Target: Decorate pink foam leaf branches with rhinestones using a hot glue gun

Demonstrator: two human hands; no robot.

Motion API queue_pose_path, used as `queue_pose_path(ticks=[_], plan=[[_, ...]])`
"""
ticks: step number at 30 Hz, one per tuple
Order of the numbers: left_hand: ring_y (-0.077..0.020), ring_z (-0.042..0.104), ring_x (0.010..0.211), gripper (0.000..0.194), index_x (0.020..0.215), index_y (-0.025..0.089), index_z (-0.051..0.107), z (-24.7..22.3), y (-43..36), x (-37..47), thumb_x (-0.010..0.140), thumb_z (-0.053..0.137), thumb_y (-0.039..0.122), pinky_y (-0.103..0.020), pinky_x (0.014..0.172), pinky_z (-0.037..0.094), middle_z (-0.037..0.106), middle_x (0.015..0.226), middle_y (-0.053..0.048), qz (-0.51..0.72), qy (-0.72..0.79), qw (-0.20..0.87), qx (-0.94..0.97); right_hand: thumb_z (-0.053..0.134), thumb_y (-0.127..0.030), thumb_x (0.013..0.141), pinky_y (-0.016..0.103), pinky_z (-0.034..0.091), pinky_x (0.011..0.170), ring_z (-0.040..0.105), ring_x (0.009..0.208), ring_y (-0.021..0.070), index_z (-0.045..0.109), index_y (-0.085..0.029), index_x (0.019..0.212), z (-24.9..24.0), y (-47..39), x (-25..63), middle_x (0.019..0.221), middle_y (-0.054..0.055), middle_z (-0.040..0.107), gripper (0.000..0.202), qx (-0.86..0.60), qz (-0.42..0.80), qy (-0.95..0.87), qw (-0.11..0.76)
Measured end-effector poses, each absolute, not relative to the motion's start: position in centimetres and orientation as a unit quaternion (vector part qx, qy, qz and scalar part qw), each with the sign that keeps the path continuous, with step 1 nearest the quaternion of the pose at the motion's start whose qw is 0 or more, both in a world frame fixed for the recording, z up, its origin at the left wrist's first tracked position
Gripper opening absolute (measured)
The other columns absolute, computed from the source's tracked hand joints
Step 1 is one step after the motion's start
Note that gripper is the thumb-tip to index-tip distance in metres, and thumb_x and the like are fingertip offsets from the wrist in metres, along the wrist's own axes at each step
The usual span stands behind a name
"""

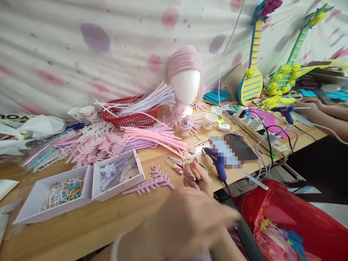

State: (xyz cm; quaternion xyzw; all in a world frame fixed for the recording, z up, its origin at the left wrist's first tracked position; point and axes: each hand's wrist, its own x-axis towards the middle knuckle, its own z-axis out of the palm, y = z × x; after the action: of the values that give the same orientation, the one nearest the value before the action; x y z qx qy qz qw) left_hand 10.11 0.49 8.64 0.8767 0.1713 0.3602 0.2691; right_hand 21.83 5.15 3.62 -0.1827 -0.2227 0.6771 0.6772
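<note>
My left hand (190,217) is smeared by motion in the foreground. It reaches across my right forearm, and its fingers cannot be made out. My right hand (198,175) rests near the table edge with its fingers curled in; whatever they hold, if anything, is hidden. Just right of it stands a blue glue gun (219,163), with a pale glue stick (254,179) projecting behind. To its left lie scissors (176,161), a small red-and-yellow item (178,168) and lilac pipe-cleaner sprigs (152,183). A small pink flower piece (191,150) lies beyond the hand.
White boxes (24,214) hold beads. Behind are pink pipe cleaners (154,137), a red basket (130,117), a foam head (185,87) and paper cups (210,121). Power strips (272,141) and cables lie right. A red bag (307,214) hangs below. Another person's hands (312,107) are at far right.
</note>
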Motion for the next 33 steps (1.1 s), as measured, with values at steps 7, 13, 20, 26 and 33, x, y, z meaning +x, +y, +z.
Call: queue_pose_path(ticks=[7,13,20,26,33], plan=[[-0.0115,0.069,0.094,0.022,0.104,0.016,0.075,10.4,5.8,5.3,0.091,0.061,0.006,-0.016,0.087,0.051,0.075,0.098,-0.004,0.479,0.379,0.242,0.754,0.025,-0.065,0.101,0.013,0.039,0.026,0.032,0.019,0.0039,0.040,-0.020,0.037,1.2,7.2,17.7,0.028,-0.007,0.033,0.079,0.310,0.789,-0.197,0.492],[-0.0103,0.068,0.090,0.023,0.103,0.013,0.076,10.5,5.6,5.4,0.092,0.059,0.002,-0.014,0.085,0.052,0.073,0.096,-0.005,0.495,0.324,0.263,0.763,0.024,-0.079,0.092,0.015,0.049,0.035,0.048,0.029,0.0060,0.053,-0.018,0.042,0.3,6.9,15.0,0.034,-0.002,0.046,0.084,0.475,0.793,-0.122,0.361],[-0.0146,0.070,0.082,0.018,0.103,0.009,0.069,10.3,5.5,4.9,0.095,0.054,0.003,-0.022,0.077,0.054,0.072,0.091,-0.009,0.476,0.326,0.113,0.809,0.012,-0.052,0.107,0.011,0.036,0.029,0.034,0.023,0.0035,0.041,-0.020,0.037,2.7,6.9,15.8,0.031,-0.005,0.034,0.082,0.377,0.831,-0.170,0.373],[-0.0144,0.069,0.082,0.014,0.102,0.016,0.062,9.1,5.8,4.7,0.096,0.054,0.007,-0.023,0.076,0.053,0.070,0.092,-0.005,0.466,0.351,0.084,0.808,0.012,-0.046,0.109,0.013,0.036,0.029,0.034,0.024,0.0046,0.040,-0.020,0.037,1.5,6.9,16.3,0.031,-0.004,0.033,0.082,0.317,0.842,-0.192,0.391],[-0.0140,0.058,0.077,0.017,0.087,0.021,0.052,9.5,6.6,2.8,0.092,0.046,0.006,-0.025,0.070,0.048,0.056,0.083,-0.001,0.514,0.380,0.193,0.744,0.019,-0.058,0.105,0.011,0.040,0.029,0.039,0.029,0.0028,0.049,-0.016,0.049,2.2,6.7,15.1,0.046,-0.003,0.044,0.076,0.337,0.832,-0.164,0.409]])
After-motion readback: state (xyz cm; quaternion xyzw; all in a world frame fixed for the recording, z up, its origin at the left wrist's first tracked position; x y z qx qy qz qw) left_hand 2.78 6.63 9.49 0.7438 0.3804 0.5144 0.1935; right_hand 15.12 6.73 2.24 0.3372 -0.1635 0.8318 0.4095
